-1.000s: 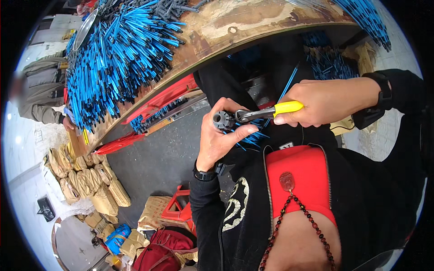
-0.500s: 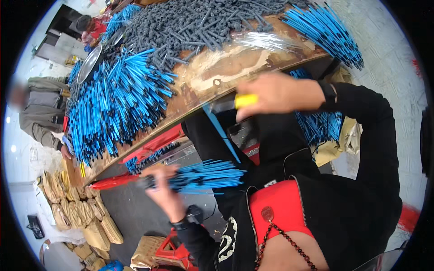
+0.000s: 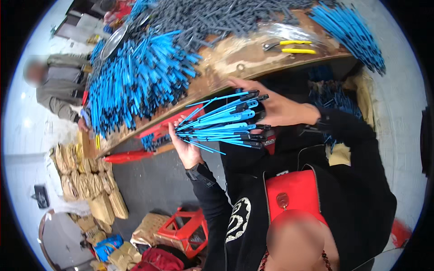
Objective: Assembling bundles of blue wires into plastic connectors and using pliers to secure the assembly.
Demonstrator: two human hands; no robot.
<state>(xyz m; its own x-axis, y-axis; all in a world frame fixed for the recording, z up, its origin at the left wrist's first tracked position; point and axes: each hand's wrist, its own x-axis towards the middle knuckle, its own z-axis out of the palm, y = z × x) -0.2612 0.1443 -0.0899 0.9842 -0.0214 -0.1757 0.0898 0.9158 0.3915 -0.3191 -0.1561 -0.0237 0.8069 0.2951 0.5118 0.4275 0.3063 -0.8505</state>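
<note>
That worn wooden table (image 3: 226, 61) is loaded — grey pieces (image 3: 217, 20) heaped up, blue sticks (image 3: 142, 83) fanned alongside, yellow-handled pliers (image 3: 296, 43) near the edge.

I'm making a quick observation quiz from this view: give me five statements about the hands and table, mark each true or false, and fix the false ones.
1. The left hand holds the blue bundle at its narrow end. True.
2. The right hand is at the bundle's black-tipped end. True.
3. The yellow-handled pliers are in the right hand. False: they lie on the wooden table.
4. Grey parts are heaped on the table. True.
5. Both hands wear gloves. False: both are bare.
</note>
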